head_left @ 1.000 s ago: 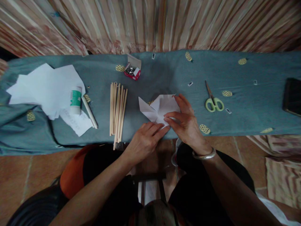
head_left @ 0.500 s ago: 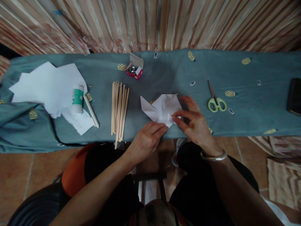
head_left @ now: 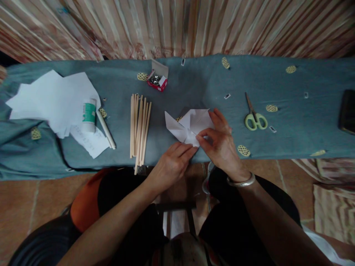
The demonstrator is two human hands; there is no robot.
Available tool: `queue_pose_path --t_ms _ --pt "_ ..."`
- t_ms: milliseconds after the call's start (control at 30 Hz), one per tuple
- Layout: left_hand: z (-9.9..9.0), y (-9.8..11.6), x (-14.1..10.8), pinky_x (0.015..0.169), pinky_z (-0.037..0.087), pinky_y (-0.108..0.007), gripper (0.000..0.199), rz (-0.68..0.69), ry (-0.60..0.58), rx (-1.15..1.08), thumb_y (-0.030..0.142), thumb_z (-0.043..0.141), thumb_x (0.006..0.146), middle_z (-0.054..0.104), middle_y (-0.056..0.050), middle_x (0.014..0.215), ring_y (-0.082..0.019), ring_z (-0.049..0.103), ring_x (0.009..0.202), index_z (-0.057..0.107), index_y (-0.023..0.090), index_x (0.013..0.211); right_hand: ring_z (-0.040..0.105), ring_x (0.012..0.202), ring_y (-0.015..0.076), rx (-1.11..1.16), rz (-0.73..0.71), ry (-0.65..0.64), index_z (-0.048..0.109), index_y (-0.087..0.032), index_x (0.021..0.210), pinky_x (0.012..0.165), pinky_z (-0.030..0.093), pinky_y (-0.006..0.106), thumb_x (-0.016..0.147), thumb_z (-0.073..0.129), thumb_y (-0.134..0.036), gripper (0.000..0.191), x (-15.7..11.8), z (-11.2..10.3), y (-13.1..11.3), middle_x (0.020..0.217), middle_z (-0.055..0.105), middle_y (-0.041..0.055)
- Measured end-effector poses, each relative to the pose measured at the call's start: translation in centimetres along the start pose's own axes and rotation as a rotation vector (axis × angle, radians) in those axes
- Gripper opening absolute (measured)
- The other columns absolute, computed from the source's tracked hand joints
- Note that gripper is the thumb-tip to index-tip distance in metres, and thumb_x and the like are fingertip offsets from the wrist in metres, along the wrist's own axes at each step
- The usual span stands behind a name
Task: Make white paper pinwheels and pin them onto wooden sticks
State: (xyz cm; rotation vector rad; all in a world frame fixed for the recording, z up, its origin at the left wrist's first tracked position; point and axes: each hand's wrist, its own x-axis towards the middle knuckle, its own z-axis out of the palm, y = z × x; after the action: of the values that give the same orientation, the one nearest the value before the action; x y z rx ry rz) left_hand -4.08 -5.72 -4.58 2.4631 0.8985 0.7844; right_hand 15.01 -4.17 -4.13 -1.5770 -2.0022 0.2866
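A white paper (head_left: 195,120) with cut, partly folded flaps lies near the front edge of the cloth-covered table. My left hand (head_left: 174,162) grips its lower edge between thumb and fingers. From the right, my right hand (head_left: 220,147) pinches a flap of the same paper close to its middle. Left of the paper lies a bundle of thin wooden sticks (head_left: 140,129). Behind it stands an open red box (head_left: 158,80) with small shiny metal pieces inside. Green-handled scissors (head_left: 255,118) lie to the right of my hands.
White sheets (head_left: 52,99) are spread at the left, with a glue stick (head_left: 89,115) and a white pen-like stick (head_left: 105,129) by them. A dark object (head_left: 346,112) sits at the far right. Pleated curtain hangs behind the table (head_left: 277,85).
My right hand has moved left, bringing the pinched flap toward the paper's middle. My left hand stays at the lower edge. The view has shifted slightly.
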Motion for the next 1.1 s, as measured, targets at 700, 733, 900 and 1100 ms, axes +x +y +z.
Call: queue_pose_path --t_ms 700,733,900,1100 --pt "-0.1 0.1 0.2 0.078 0.057 -0.038 0.026 -0.02 0.003 0.125 0.012 0.048 0.094 0.068 -0.013 0.103 -0.022 0.061 0.089 0.061 0.008 0.116 0.031 0.144 0.0283 -0.049 -0.006 0.033 0.064 -0.023 0.079 0.111 0.036 0.057 0.088 0.056 -0.022 0.012 0.2 0.6 -0.7 0.149 0.046 0.0048" --pt "-0.1 0.1 0.2 0.078 0.057 -0.038 0.026 -0.022 0.002 0.125 0.013 0.048 0.094 0.068 -0.013 0.103 -0.021 0.061 0.09 0.061 0.009 0.116 0.032 0.144 0.0289 -0.049 -0.007 0.031 0.065 -0.022 0.079 0.111 0.036 0.058 0.088 0.056 -0.022 0.013 0.2 0.6 -0.7 0.149 0.046 0.0066" --pt "-0.1 0.1 0.1 0.078 0.057 -0.039 0.027 -0.017 0.01 0.12 0.013 0.047 0.094 0.067 -0.013 0.103 -0.022 0.061 0.091 0.06 0.008 0.117 0.025 0.147 0.0293 0.01 0.034 -0.006 0.067 -0.023 0.08 0.116 0.029 0.055 0.088 0.054 -0.023 0.015 0.3 0.5 -1.0 0.152 0.041 0.0035" --pt "-0.2 0.2 0.2 0.08 0.054 -0.038 0.026 -0.024 -0.024 0.146 0.012 0.047 0.094 0.067 -0.012 0.106 -0.022 0.059 0.094 0.06 0.009 0.116 0.023 0.148 0.0276 0.049 0.047 -0.011 0.066 -0.034 0.089 0.119 0.025 0.057 0.09 0.054 -0.025 0.015 0.2 0.4 -1.1 0.15 0.041 -0.0104"
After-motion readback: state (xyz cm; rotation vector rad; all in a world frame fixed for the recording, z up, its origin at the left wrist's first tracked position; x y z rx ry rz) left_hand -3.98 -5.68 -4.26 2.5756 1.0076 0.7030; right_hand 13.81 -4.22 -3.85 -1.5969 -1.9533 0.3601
